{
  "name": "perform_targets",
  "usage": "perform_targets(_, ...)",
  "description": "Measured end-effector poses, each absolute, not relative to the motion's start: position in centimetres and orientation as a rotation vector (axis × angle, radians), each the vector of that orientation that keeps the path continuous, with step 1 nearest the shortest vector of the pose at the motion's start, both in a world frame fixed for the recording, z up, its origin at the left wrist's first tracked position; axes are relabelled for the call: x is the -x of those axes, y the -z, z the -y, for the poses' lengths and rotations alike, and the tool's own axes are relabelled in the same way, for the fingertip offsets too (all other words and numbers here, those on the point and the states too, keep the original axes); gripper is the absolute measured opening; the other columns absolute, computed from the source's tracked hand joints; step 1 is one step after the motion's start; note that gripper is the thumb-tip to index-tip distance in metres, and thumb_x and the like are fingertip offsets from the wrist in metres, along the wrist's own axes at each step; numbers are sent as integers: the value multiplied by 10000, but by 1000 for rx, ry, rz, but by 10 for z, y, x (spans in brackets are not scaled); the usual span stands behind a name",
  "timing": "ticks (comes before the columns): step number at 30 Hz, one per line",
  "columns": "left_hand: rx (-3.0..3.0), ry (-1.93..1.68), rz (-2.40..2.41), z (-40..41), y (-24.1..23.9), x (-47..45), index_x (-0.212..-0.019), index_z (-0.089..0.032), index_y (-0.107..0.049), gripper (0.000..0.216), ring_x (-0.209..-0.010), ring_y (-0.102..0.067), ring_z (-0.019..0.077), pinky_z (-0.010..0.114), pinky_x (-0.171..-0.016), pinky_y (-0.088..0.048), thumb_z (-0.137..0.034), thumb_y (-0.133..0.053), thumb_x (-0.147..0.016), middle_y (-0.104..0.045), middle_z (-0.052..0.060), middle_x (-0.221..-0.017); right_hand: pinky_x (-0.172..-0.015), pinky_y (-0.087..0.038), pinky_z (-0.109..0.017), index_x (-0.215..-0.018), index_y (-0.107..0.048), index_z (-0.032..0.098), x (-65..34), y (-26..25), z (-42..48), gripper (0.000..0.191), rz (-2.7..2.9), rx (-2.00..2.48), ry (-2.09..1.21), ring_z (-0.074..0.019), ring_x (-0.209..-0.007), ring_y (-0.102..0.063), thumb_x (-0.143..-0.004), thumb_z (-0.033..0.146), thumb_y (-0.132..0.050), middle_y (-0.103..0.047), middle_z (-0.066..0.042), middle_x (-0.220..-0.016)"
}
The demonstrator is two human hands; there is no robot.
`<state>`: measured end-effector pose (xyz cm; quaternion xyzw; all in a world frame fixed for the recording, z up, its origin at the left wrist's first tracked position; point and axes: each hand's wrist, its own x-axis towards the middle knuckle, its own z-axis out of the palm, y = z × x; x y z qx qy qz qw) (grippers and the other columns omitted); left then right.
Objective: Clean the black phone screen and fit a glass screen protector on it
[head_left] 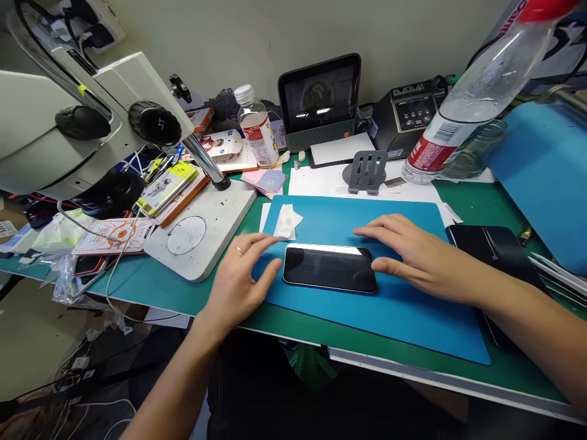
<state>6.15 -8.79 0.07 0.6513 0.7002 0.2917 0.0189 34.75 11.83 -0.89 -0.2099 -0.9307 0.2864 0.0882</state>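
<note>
A smartphone (329,269) with a dark screen lies face up, long side across, on the blue mat (367,315). At its left end is my left hand (245,272), wearing a ring, with thumb and fingers apart and nothing between them. My right hand (403,253) is at the phone's right end, thumb close to the edge and fingers stretched out above the mat. Whether either thumb touches the phone I cannot tell. A crumpled white wipe (287,222) rests on the mat just behind the phone's left end.
On the left stands a microscope (156,122) on a white base (197,244). Behind the mat are a small bottle (259,128), a smart display (321,98), a grey phone stand (367,171) and a large water bottle (477,91). A black flat object (490,241) lies under my right forearm.
</note>
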Motion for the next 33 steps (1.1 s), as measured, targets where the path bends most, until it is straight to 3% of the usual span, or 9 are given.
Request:
perform_targets(5,-2031,-534,-2397,43,-13,-45,-1230,-194,-683,344,-1163,-655,333,456,-949,-567,-431,-684,-981,-716,126,-1193,-1029,-533,-600,-1469,-630,310,-347,11,-118,668,2757,616,-829,-401,-1246,-614,-973,735,-490,-686,-145,-1321)
perform_targets(8,-2063,-487,-2355,19,-8,-37,-928,-206,-713,90,-961,-695,285,400,-851,-563,-266,-661,-969,-727,74,-946,-1063,-523,-600,-1477,-624,297,-347,12,-119,673,2745,630,-822,-401,-1285,-604,-977,725,-488,-676,-149,-1363)
perform_targets(11,-2073,-587,-2358,15,-10,-33,-864,-210,-685,119,-868,-700,247,364,-792,-550,-187,-630,-967,-726,50,-894,-1092,-510,-604,-1494,-613,286,-348,13,-121,698,2741,635,-813,-409,-1326,-587,-968,731,-499,-659,-154,-1413)
perform_targets(14,-2058,-769,-2418,31,-21,-36,-940,-205,-668,97,-920,-715,232,360,-819,-562,-205,-594,-1003,-757,59,-992,-1119,-496,-611,-1508,-601,297,-348,15,-121,690,2744,629,-805,-411,-1374,-561,-972,722,-506,-640,-142,-1462)
perform_targets(19,-2353,-967,-2135,69,-15,-59,-1054,-195,-674,123,-1163,-747,220,365,-1038,-576,-229,-555,-1057,-793,94,-1223,-1123,-492,-628,-1483,-626,277,-346,13,-119,685,2735,592,-772,-406,-1359,-574,-980,724,-498,-655,-153,-1444)
perform_targets(22,-2409,-459,-1901,83,5,-73,-1503,-123,-512,467,-1501,-546,304,464,-1212,-489,-368,-491,-1106,-543,191,-1620,-1132,-481,-638,-1471,-641,268,-344,10,-118,703,2744,588,-779,-416,-1368,-570,-972,741,-494,-658,-165,-1443)
perform_targets(25,-2337,-211,-1884,90,16,-80,-1690,-100,-225,769,-1667,-192,362,568,-1323,-316,-548,-438,-1102,-245,198,-1772,-1138,-469,-654,-1475,-643,261,-343,9,-117,723,2744,583,-786,-428,-1377,-562,-964,750,-496,-652,-173,-1453)
perform_targets(27,-2311,-174,-1876,94,16,-81,-1716,-135,-156,793,-1679,-124,340,563,-1350,-251,-578,-401,-1106,-207,170,-1787,-1139,-464,-665,-1476,-644,264,-343,10,-117,724,2743,579,-786,-434,-1378,-561,-963,751,-493,-648,-173,-1460)
perform_targets(33,-2329,-193,-1743,124,6,-63,-1738,-249,-4,838,-1670,-196,324,549,-1357,-255,-534,-464,-1099,-202,131,-1793,-1165,-446,-660,-1476,-640,264,-346,13,-119,711,2747,577,-800,-429,-1410,-537,-968,742,-499,-630,-167,-1483)
